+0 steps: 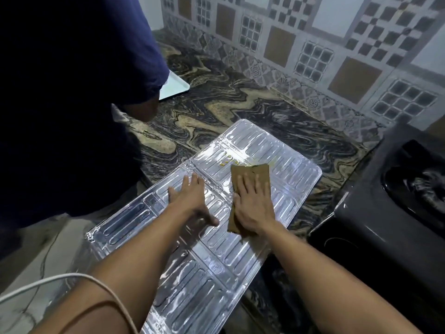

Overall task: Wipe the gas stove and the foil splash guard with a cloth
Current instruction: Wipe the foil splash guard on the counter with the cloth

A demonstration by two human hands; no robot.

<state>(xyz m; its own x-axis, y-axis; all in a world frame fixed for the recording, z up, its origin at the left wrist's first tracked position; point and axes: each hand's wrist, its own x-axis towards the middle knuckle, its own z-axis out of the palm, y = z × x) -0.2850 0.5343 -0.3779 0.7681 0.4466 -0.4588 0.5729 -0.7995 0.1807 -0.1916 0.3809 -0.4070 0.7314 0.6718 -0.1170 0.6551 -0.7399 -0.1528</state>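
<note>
Head view, looking down over both forearms. The foil splash guard (277,150), a shiny embossed sheet of hinged panels, lies unfolded and flat on the dark marbled surface (240,102), running diagonally from the lower centre of the frame to the upper right. The brown cloth (255,173), folded to a rough rectangle, lies on the middle panel of the guard. The right hand (252,208) rests palm-down on the cloth with fingers straight and slightly spread, pressing it flat against the foil; the far end of the cloth shows beyond the fingertips and its near corner shows beside the wrist. A small yellowish mark on the foil sits just beyond the cloth's far edge. The left hand (192,201) lies palm-down directly on the bare foil, just beside the cloth across the fold line between two panels, fingers extended and thumb splayed, holding nothing. The gas stove (385,213), black and glossy, stands at the right of the frame, just beside the guard's right edge and apart from both hands. A second person in a dark blue shirt (72,92) stands at the upper left, partly covering a white tray (174,86) on the surface. A white cable (60,278) crosses the left forearm at the lower left. Patterned wall tiles (313,44) back the surface.
</note>
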